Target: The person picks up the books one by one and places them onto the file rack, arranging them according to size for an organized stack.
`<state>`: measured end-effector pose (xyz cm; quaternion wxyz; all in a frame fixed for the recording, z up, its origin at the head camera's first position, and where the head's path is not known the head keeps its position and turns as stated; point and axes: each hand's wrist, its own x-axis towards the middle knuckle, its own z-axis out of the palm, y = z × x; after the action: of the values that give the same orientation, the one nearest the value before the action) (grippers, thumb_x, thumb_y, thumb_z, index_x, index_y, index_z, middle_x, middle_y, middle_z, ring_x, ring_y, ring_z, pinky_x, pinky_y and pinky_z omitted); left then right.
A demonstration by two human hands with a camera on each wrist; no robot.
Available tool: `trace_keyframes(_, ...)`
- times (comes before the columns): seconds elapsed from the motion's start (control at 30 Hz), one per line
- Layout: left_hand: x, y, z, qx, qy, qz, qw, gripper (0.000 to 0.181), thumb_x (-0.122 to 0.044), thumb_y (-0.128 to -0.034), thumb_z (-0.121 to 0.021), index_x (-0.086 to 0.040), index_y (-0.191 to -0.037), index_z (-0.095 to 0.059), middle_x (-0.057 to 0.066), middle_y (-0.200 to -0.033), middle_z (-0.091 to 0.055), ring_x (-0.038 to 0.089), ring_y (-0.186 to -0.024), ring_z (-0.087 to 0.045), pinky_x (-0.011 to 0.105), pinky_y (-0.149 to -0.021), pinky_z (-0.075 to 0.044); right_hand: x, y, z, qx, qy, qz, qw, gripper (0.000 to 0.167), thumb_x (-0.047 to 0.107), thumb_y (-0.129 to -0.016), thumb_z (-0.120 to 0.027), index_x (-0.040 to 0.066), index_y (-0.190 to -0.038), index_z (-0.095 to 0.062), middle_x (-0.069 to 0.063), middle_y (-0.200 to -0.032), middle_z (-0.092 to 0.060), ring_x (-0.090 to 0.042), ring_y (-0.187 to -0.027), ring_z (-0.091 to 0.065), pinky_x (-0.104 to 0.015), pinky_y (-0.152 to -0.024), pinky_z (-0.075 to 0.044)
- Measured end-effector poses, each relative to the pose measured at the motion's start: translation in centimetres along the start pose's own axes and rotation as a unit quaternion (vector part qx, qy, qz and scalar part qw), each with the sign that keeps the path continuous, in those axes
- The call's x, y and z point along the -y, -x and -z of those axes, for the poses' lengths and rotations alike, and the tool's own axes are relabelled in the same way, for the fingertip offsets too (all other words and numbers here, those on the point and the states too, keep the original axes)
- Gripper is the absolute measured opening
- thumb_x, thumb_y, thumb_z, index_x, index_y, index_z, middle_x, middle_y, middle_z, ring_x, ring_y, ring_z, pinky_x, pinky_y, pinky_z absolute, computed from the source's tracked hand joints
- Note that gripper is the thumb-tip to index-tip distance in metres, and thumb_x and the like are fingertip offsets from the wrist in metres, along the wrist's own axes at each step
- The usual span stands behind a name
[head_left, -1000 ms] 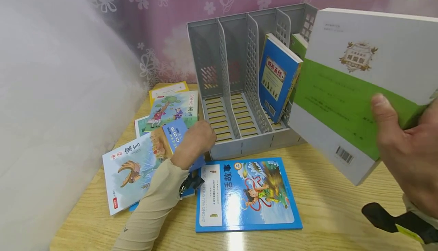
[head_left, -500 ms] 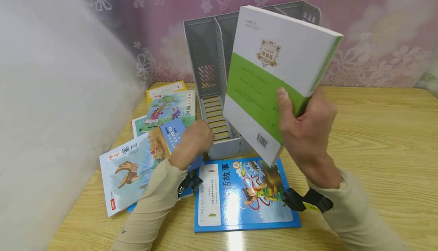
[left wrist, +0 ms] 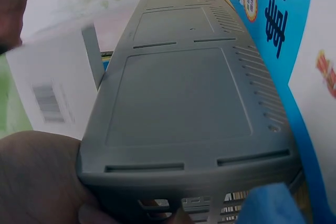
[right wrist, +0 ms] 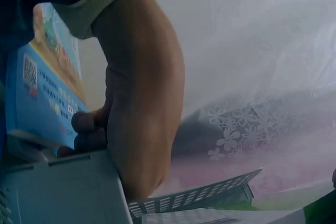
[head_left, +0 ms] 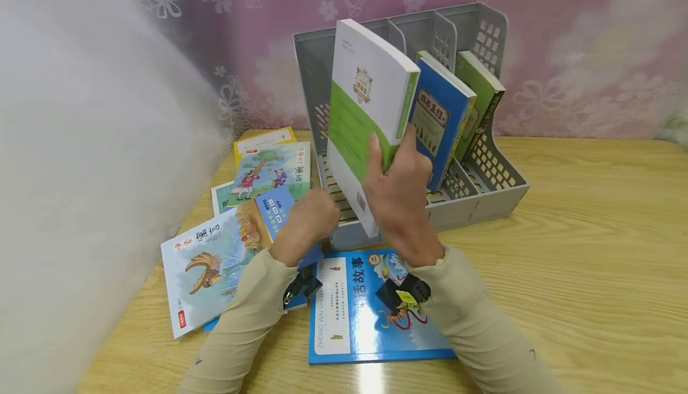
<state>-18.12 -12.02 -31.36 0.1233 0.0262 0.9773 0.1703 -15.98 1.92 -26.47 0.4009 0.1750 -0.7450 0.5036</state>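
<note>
My right hand (head_left: 400,194) grips a thick white-and-green book (head_left: 357,113) by its spine edge, thumb on the cover. The book stands tilted over the left part of the grey rack (head_left: 467,218), its lower corner just by the front rim. In the left wrist view the book's barcode side (left wrist: 48,100) shows behind the rack. My left hand (head_left: 310,221) holds the rack's front left corner, fingers curled over the edge, as the right wrist view also shows. A blue book (head_left: 430,113) and a green book (head_left: 478,104) stand in right-hand slots.
To the left lies a loose pile of picture books, with a bird-cover book (head_left: 201,262) and a tree-cover book (head_left: 269,170). A blue storybook (head_left: 329,322) lies flat before the rack, partly under my right forearm. The wooden table (head_left: 591,262) extends to the right.
My right hand has carried the white-and-green book leftward from the far right to the rack's left slots, turning it more edge-on. The left hand stays at the rack's corner.
</note>
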Motion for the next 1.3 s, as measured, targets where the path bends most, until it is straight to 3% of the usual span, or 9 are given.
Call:
trace_keyframes(0.2, -0.2, -0.1, -0.2, -0.006, -0.015, -0.006, 0.9998, 0.038, -0.008, -0.0948, -0.042, -0.012, -0.057, -0.041, 0.005, -0.064, -0.044, 0.018, -0.051, -0.043, 0.030, -0.046, -0.039, -0.4, -0.7, -2.6, -0.004, 0.002, -0.018, 0.9998, 0.034, 0.012, -0.101, -0.047, -0.013, -0.123, -0.048, -0.028, -0.095, -0.068, -0.033, -0.074, -0.070, -0.037, -0.053, -0.054)
trace_keyframes(0.47, -0.5, -0.4, -0.1, 0.009, -0.053, 0.023, 0.9983, 0.037, -0.012, -0.0974, -0.042, -0.009, -0.061, -0.046, 0.005, -0.065, -0.045, 0.018, -0.050, -0.046, 0.029, -0.044, -0.039, -2.2, -1.0, -5.4, -0.015, 0.016, -0.049, 0.9986, 0.035, 0.012, -0.101, -0.047, -0.011, -0.126, -0.047, -0.029, -0.101, -0.067, -0.035, -0.080, -0.070, -0.042, -0.063, -0.056)
trace_keyframes(0.6, -0.6, -0.4, -0.2, -0.005, -0.062, 0.027, 0.9977, 0.032, -0.013, -0.0968, -0.044, -0.006, -0.067, -0.051, 0.008, -0.072, -0.051, 0.020, -0.057, -0.051, 0.032, -0.048, -0.044, -3.2, -0.9, -6.3, -0.003, 0.031, -0.067, 0.9973, 0.033, 0.013, -0.101, -0.046, -0.010, -0.125, -0.046, -0.029, -0.101, -0.066, -0.036, -0.080, -0.069, -0.043, -0.062, -0.056)
trace_keyframes(0.9, -0.7, -0.3, -0.3, -0.020, -0.042, 0.043, 0.9980, 0.022, -0.014, -0.0950, -0.047, -0.002, -0.080, -0.058, 0.011, -0.083, -0.056, 0.024, -0.064, -0.057, 0.034, -0.053, -0.049, -5.0, -0.7, -8.1, -0.001, 0.045, -0.073, 0.9963, 0.022, 0.009, -0.100, -0.047, -0.007, -0.114, -0.044, -0.028, -0.089, -0.065, -0.035, -0.065, -0.066, -0.042, -0.050, -0.049)
trace_keyframes(1.2, -0.7, -0.1, -0.4, -0.021, -0.032, 0.032, 0.9988, 0.023, -0.015, -0.0960, -0.046, 0.000, -0.084, -0.059, 0.011, -0.083, -0.055, 0.024, -0.065, -0.056, 0.034, -0.054, -0.048, -5.8, -0.2, -9.2, -0.010, 0.034, -0.100, 0.9944, 0.024, 0.010, -0.100, -0.048, -0.005, -0.118, -0.043, -0.028, -0.098, -0.066, -0.034, -0.076, -0.069, -0.040, -0.055, -0.052)
trace_keyframes(1.3, -0.6, -0.2, -0.3, -0.018, -0.022, 0.040, 0.9988, 0.023, -0.014, -0.0967, -0.044, 0.000, -0.086, -0.058, 0.011, -0.083, -0.055, 0.024, -0.063, -0.055, 0.034, -0.052, -0.047, -6.0, -0.3, -9.6, 0.013, 0.047, -0.128, 0.9906, 0.024, 0.013, -0.101, -0.047, -0.004, -0.117, -0.042, -0.027, -0.092, -0.066, -0.035, -0.073, -0.068, -0.041, -0.056, -0.051)
